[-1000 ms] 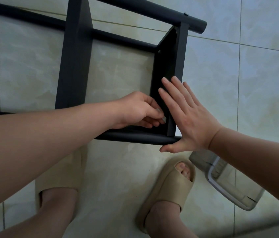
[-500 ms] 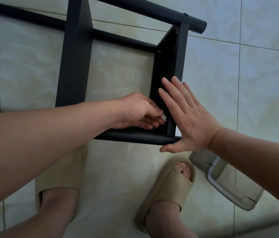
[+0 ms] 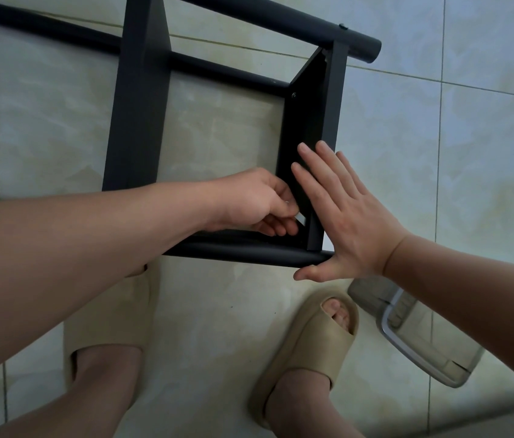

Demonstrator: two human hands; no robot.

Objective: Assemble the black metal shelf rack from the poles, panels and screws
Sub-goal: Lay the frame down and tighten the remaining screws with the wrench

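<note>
As poles (image 3: 249, 253) run sideways, left fingers (image 3: 281, 230) pinch a pale piece (image 3: 300, 220); right fingers (image 3: 320, 184) flat.

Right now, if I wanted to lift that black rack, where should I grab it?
Probably the far pole, near its free right end, from above: a bare round bar the fingers can wrap, clear of the left hand and right hand.

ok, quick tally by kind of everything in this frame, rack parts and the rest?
Black poles: 3
Black panels: 2
Screw heads plainly showing: 2
Hands, left hand and right hand: 2
Small silvery item pinched by left hand: 1
Beige slippers: 2
Clear plastic container: 1
Total: 13
</note>
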